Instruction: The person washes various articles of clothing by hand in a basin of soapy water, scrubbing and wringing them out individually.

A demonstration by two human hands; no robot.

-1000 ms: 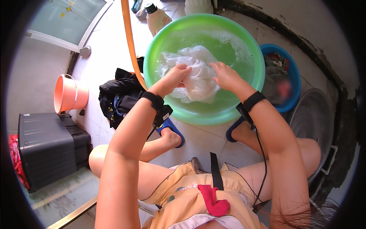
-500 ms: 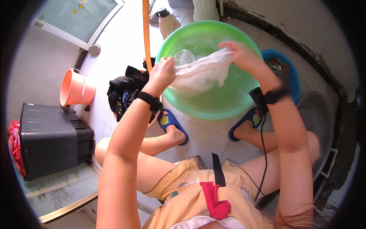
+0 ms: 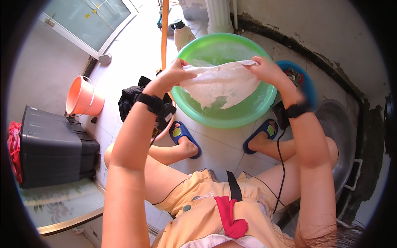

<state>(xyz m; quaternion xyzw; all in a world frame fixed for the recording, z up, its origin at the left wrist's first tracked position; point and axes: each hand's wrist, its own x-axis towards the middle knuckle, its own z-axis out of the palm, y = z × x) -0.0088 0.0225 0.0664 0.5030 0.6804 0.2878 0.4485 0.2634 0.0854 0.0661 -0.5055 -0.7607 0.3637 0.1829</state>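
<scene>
A wet white cloth (image 3: 221, 82) is stretched between my hands above a green basin (image 3: 185, 110), its lower edge hanging ragged and see-through. My left hand (image 3: 177, 74) pinches the cloth's upper left corner. At the upper right corner my right hand (image 3: 266, 71) grips it the same way. Water (image 3: 254, 100) with some suds lies in the basin below; the cloth hides part of it. Whether the hanging edge touches the water I cannot tell.
A blue basin (image 3: 308, 84) holding clothes stands right of the green one. Dark clothes (image 3: 130, 101) lie at its left, near an orange bucket (image 3: 84, 99). A bottle (image 3: 182, 36) stands behind. A grey storage box (image 3: 53, 144) and a metal tub (image 3: 337, 124) flank me.
Both hands have drawn the cloth out wider and flatter. My right hand's fingers have closed on its corner. The basin sits slightly lower in the view.
</scene>
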